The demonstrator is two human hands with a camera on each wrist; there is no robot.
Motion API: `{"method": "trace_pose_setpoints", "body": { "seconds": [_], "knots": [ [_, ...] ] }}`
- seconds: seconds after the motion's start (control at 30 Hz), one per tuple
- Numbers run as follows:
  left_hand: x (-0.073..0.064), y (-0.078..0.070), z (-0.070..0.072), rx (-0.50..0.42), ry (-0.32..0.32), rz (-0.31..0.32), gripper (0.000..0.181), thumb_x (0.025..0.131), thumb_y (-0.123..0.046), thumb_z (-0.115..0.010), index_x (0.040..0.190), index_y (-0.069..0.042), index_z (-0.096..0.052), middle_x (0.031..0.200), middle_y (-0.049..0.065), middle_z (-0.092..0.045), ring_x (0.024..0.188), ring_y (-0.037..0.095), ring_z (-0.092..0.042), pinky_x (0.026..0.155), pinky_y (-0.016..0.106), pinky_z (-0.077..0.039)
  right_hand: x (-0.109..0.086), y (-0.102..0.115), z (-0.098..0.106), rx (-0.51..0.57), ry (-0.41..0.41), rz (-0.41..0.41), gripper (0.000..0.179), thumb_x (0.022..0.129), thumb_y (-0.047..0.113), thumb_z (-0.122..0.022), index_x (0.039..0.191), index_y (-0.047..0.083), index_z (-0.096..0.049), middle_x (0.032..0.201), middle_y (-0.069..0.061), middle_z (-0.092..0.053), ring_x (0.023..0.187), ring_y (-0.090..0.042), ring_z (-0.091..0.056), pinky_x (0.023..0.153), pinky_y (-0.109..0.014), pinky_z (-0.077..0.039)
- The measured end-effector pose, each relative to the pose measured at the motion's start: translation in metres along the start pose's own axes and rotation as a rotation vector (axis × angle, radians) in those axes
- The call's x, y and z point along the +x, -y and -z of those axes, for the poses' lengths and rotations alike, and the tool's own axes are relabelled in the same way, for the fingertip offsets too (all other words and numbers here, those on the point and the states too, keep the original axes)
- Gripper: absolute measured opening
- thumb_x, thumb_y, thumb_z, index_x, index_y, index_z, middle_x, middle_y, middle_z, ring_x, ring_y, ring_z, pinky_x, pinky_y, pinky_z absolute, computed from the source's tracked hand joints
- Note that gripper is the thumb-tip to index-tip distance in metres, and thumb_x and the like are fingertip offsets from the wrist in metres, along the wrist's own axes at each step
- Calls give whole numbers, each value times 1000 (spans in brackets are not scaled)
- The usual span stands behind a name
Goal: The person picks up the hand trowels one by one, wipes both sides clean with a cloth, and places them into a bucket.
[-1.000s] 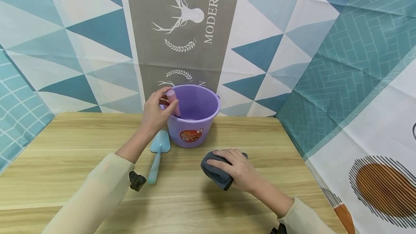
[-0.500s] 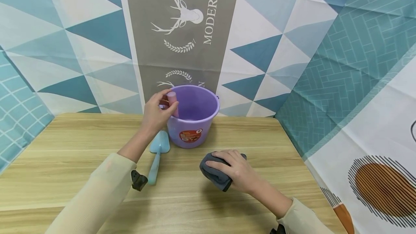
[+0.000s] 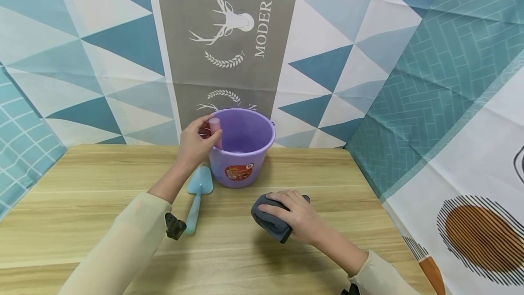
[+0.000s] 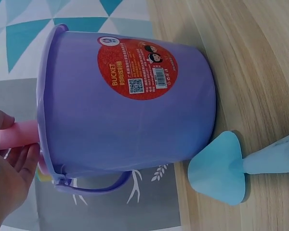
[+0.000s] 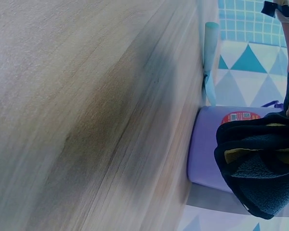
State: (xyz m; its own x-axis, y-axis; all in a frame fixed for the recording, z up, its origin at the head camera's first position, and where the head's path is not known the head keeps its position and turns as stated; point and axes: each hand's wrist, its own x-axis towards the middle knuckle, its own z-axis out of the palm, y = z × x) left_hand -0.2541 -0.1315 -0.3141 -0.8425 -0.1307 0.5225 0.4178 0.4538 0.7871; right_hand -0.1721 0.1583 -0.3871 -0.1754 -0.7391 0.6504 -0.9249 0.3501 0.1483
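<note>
In the head view, my left hand point(image 3: 195, 141) pinches a pink cylinder point(image 3: 215, 127) between thumb and fingers at the near-left rim of a purple bucket point(image 3: 221, 167). The cylinder's lower end is inside the bucket and hidden by its wall; in the left wrist view the pink cylinder point(image 4: 20, 134) crosses the rim. Farther right and nearer to me, my right hand point(image 3: 300, 215) grips a folded dark grey towel point(image 3: 270, 220) from above. The towel point(image 5: 260, 173) hangs over the tabletop in the right wrist view, its layers showing yellowish insides.
A light blue hand trowel point(image 3: 200, 181) lies on the wooden table point(image 3: 102, 181), left of the bucket and close to its base. The bucket's handle point(image 4: 98, 188) hangs at its side. Patterned cloth point(image 3: 323, 58) forms walls behind and at both sides.
The pink cylinder stands slightly lower and more upright at the bucket's rim. My right hand keeps the towel in nearly the same place, and the head view has shifted a little.
</note>
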Motion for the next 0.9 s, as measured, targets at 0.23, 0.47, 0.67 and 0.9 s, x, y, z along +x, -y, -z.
{"method": "trace_pose_setpoints", "body": {
  "seconds": [0.23, 0.47, 0.67, 0.9],
  "knots": [
    [1, 3, 1, 36, 28, 52, 42, 82, -12, -67, 119, 5, -58, 107, 20, -58, 95, 28, -62, 77, 20, -51, 1, 0, -1, -7, 4, 1, 34, 91, 33, -58, 122, 19, -60, 117, -10, -59, 102, -24, -57, 80, -37, -50],
    [3, 8, 1, 39, 16, 87, 43, 82, -9, -63, 121, 7, -56, 106, 22, -59, 95, 30, -60, 72, 5, -42, 1, 1, 0, 0, 21, 0, 34, 91, 32, -58, 122, 19, -60, 118, -10, -58, 103, -24, -56, 81, -37, -50],
    [4, 12, 1, 47, 23, 114, 43, 82, -10, -63, 121, 6, -56, 106, 21, -59, 95, 29, -59, 71, 4, -42, 0, 1, 0, 0, 28, -5, 35, 91, 33, -58, 123, 19, -59, 118, -10, -58, 103, -24, -56, 81, -38, -50],
    [4, 12, 2, 53, 34, 132, 43, 81, -8, -65, 121, 6, -57, 108, 21, -58, 96, 28, -59, 75, 11, -46, 0, 1, 2, 0, 32, -13, 36, 89, 33, -61, 123, 18, -59, 119, -11, -58, 104, -25, -57, 80, -38, -49]
  ]
}}
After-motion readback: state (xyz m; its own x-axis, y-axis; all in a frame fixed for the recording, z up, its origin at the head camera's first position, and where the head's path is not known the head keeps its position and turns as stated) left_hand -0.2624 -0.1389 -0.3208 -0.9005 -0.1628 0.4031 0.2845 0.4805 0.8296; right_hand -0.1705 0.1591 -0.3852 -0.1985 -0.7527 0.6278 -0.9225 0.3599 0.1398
